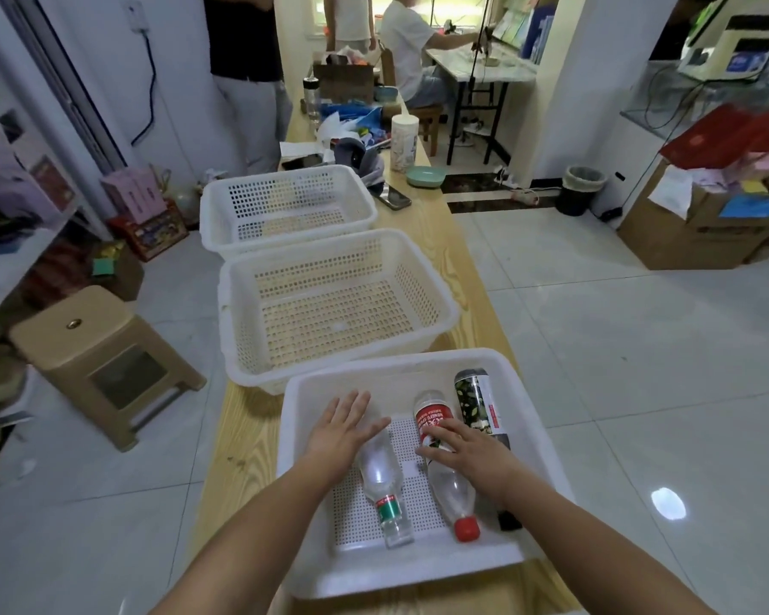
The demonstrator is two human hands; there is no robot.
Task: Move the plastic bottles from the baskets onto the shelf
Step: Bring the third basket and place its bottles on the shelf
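Three white plastic baskets stand in a row on a long wooden table. The nearest basket [524, 557] holds three bottles lying down: a clear bottle with a green band [382, 486], a clear bottle with a red label and red cap [449, 490], and a dark floral-labelled bottle [478, 403] on the right. My left hand [340, 430] hovers open over the base of the green-band bottle. My right hand [467, 450] rests with spread fingers on the red-label bottle. The middle basket [240, 312] and the far basket [214, 219] hold nothing.
A white shelf unit [1, 277] stands at the far left, with a tan plastic stool [98, 348] between it and the table [240, 441]. Clutter, a phone [394, 197] and a white canister [404, 142] fill the table's far end. People stand and sit beyond. Cardboard boxes [693, 228] sit at right.
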